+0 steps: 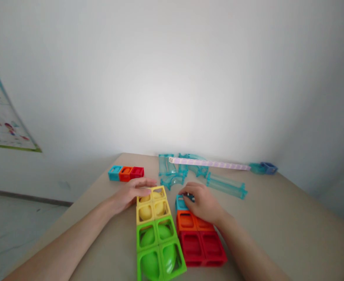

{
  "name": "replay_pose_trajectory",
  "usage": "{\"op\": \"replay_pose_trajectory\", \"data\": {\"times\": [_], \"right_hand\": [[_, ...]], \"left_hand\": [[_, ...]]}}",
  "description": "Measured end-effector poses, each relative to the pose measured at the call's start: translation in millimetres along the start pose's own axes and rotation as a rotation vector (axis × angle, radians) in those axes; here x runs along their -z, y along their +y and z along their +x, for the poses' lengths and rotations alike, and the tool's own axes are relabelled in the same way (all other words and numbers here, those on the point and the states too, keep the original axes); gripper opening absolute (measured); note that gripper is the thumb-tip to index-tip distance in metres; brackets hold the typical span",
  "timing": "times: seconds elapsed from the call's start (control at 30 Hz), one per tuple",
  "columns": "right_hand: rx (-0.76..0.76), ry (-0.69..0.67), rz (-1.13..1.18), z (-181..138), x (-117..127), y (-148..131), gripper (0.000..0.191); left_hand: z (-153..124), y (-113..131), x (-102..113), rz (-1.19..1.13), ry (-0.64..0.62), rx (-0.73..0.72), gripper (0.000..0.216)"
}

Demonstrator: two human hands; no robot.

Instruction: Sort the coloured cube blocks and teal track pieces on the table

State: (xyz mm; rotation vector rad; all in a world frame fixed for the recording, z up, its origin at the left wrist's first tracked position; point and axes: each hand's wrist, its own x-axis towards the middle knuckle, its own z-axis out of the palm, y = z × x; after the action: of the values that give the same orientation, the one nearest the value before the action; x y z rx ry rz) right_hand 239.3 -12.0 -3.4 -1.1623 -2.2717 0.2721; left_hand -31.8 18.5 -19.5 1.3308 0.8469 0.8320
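My left hand (133, 191) is closed at the far left corner of the yellow cube blocks (145, 212). Its thumb rests on the top edge and the fingers reach behind. Green cube blocks (149, 236) join on at the near side; rounded pieces of matching colour show inside the frames. My right hand (202, 201) curls over a light blue cube block (180, 203), hiding much of it. Something dark blue shows by its fingers, too covered to make out. Orange cube blocks (186, 220) and red cube blocks (193, 246) continue toward me in that second group.
At the table's far left stands a short row of blue, orange and red blocks (125, 174). Clear teal track pieces (226, 185) lie at the back. A long lilac striped stick (212, 163) crosses above some, near a dark blue block (268, 168) by the wall.
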Motion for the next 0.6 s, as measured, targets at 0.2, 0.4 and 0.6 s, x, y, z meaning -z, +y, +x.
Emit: {"op": "replay_pose_trajectory", "data": {"times": [0.2,0.4,0.6], "right_hand": [[-0.008,0.083,-0.027,-1,-4,-8,0.028],[0.23,-0.061,0.057,-5,-1,-38,0.038],[0.162,-0.083,-0.003,-5,-4,-44,0.031]], "left_hand": [[7,-15,-26,0.453,0.187,-0.343,0.035],[-16,11,-25,0.74,-0.037,-0.543,0.018],[-32,31,-4,0.843,-0.251,-0.498,0.029]]}}
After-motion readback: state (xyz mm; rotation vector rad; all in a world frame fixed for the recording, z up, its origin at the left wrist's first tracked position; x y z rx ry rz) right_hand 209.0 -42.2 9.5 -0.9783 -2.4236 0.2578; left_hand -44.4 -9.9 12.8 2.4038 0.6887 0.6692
